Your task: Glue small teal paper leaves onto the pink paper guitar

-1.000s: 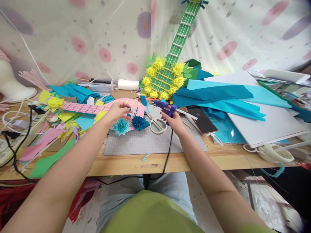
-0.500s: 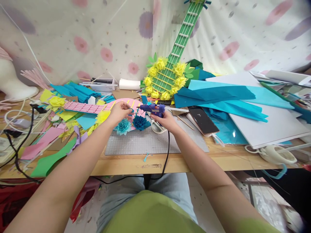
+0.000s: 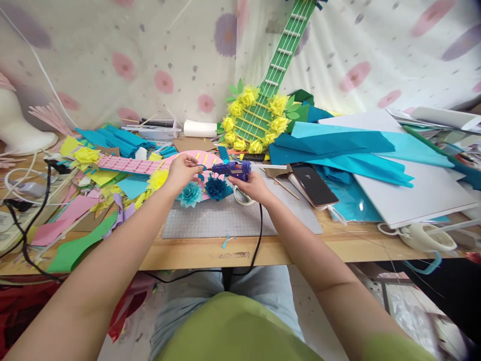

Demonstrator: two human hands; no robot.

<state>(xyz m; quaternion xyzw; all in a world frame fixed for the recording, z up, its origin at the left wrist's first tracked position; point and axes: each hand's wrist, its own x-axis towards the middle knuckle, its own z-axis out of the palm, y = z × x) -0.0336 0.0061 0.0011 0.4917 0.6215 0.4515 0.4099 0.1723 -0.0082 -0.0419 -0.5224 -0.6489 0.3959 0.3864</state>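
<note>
My right hand [image 3: 252, 186] is wrapped round a purple hot glue gun [image 3: 236, 171], its nozzle pointing left and a white glue stick [image 3: 268, 167] sticking out of its back. My left hand [image 3: 184, 172] pinches a small blue paper piece [image 3: 202, 173] right at the nozzle. Beneath both lies a pink paper guitar [image 3: 130, 165] with yellow and pink strips, its body partly hidden by my left hand. Along its lower edge sit a light blue paper flower [image 3: 190, 193], a dark blue paper flower [image 3: 216, 187] and a yellow flower [image 3: 158, 179].
A grey cutting mat [image 3: 203, 220] lies under the work, with scissors [image 3: 243, 196] by my right hand. Behind leans a green paper guitar [image 3: 276, 75]. A phone [image 3: 313, 184] and blue paper [image 3: 334, 145] are at right, paper scraps [image 3: 80, 245] at left. The glue gun's black cord [image 3: 257, 245] hangs over the table edge.
The glue gun has shifted slightly left and down, bringing its nozzle to the blue paper piece. My left hand has moved a little and stays pinched.
</note>
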